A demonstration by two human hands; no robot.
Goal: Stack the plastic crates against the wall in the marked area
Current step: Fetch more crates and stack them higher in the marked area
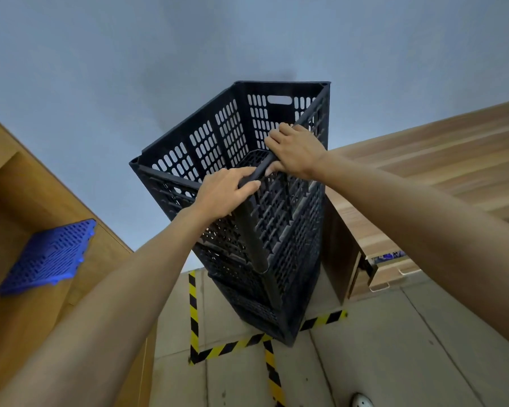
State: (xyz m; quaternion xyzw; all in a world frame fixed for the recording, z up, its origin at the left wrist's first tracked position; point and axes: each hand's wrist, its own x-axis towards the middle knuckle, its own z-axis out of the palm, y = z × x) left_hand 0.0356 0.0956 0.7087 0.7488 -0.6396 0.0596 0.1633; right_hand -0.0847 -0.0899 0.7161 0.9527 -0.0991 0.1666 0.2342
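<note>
A tall stack of black perforated plastic crates point(279, 259) stands against the grey wall, inside the yellow-and-black floor tape point(193, 318). The top crate point(218, 136) is open upward, and its far side has a handle slot. Both hands hold its near rim. My left hand point(225, 195) curls over the rim near the crate's front corner. My right hand point(296, 149) grips the same rim a little further along to the right. The lower crates are partly hidden by my arms.
A blue perforated plastic panel point(47, 257) lies on a wooden shelf unit point(18, 201) at the left. A wooden cabinet point(423, 171) with a drawer slightly open stands right of the stack. A white shoe point(362, 400) shows on the concrete floor at the bottom.
</note>
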